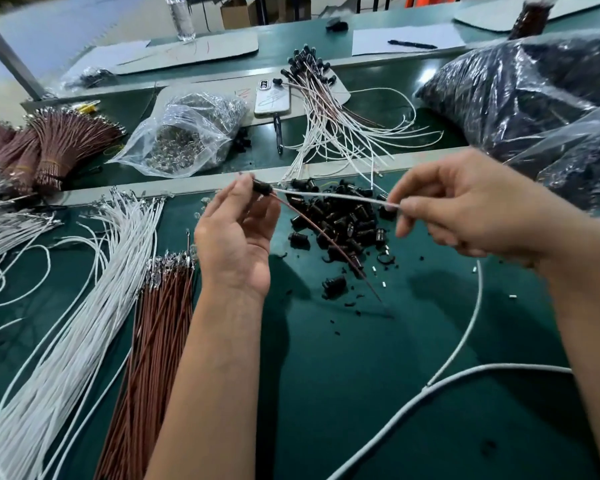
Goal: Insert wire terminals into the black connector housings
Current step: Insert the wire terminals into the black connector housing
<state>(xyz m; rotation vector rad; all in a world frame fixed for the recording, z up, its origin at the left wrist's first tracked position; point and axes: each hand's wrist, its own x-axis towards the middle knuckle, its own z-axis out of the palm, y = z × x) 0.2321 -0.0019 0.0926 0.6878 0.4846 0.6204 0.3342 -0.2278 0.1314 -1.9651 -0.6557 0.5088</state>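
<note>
Left hand (234,233) pinches black housing (262,187) | right hand (458,206) pinches white wire (329,195) | green bench (343,375), cluttered

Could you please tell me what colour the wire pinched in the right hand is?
White. The head view shows the wire running from the right hand.

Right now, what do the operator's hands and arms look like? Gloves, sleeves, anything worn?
Both bare: left hand and right hand have no gloves. Forearms are uncovered as far as the frame shows, no sleeves visible. No watch, rings, wrist strap or markings visible. Nails short.
</note>
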